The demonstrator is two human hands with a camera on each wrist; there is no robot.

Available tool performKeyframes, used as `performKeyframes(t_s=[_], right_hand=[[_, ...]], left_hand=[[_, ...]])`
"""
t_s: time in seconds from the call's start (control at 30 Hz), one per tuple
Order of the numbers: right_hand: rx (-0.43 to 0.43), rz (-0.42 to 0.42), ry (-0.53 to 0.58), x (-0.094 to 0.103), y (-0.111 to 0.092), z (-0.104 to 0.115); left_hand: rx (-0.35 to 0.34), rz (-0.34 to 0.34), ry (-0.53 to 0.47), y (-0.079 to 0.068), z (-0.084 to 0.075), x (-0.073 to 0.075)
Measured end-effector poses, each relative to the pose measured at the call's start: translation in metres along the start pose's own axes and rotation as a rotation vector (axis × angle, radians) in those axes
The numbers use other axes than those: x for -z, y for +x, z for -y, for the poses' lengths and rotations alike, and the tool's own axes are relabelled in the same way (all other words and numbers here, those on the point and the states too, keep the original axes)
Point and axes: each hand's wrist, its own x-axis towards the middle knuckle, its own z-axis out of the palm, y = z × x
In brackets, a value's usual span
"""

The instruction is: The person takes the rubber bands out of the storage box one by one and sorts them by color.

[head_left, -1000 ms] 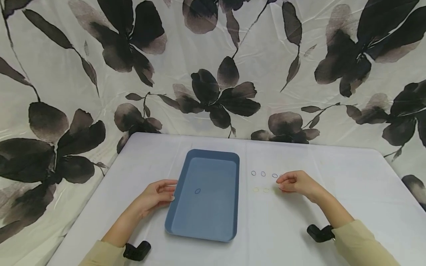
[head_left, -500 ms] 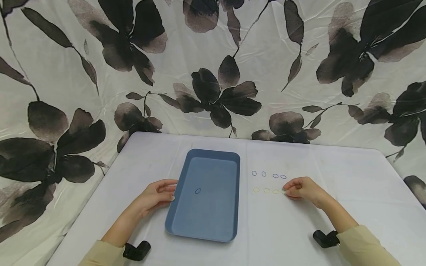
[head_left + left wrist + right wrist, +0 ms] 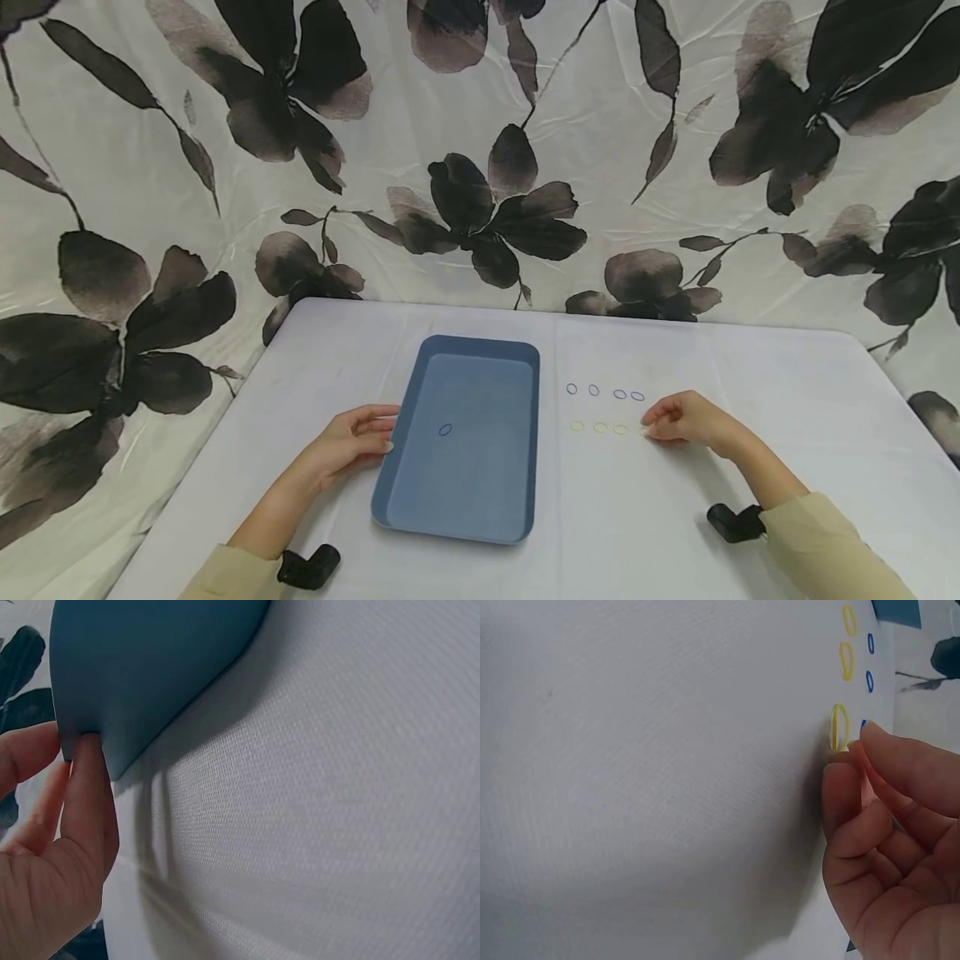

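My left hand (image 3: 352, 442) holds the left rim of a blue rectangular tray (image 3: 480, 517), thumb and fingers at its edge, as the left wrist view shows with the hand (image 3: 60, 840) at the tray wall (image 3: 150, 660). One dark blue rubber band (image 3: 446, 430) lies in the tray. To the right, my right hand (image 3: 693, 421) pinches at the end of a yellow row, a pale yellow trace showing at its fingertips; the rest is hidden. In the right wrist view, a yellow rubber band (image 3: 840, 727) lies just beyond the fingers of that hand (image 3: 892, 840).
A row of several blue rubber bands (image 3: 619, 394) lies behind the row of yellow rubber bands (image 3: 600, 427). Both rows stand right of the tray on a white-covered table (image 3: 787, 392). A floral cloth (image 3: 480, 100) hangs behind the table.
My right hand has moved slightly right and toward me, from the blue row to the right end of the yellow row, uncovering the last blue rubber band. The left hand and tray stay put.
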Motion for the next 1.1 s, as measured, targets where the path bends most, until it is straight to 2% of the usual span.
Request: performKeyframes(t_s=[0.3,0.53,0.73,0.93,1.1], right_hand=[[-0.003,0.0,0.022,0.001,0.001,0.006],[0.018,0.014,0.119,0.005,0.008,0.017],[0.05,0.034,0.167,0.007,0.017,0.035],[0.08,0.06,0.167,0.002,0.028,0.059],[0.084,0.071,0.169,-0.004,0.04,0.075]], left_hand=[[-0.003,0.001,0.008,-0.003,0.0,0.001],[-0.012,0.013,-0.006,-0.002,-0.001,0.0],[-0.012,0.013,-0.007,-0.002,-0.001,0.0],[-0.002,-0.007,-0.004,-0.001,-0.001,-0.001],[-0.004,0.005,-0.009,-0.001,-0.001,0.0]])
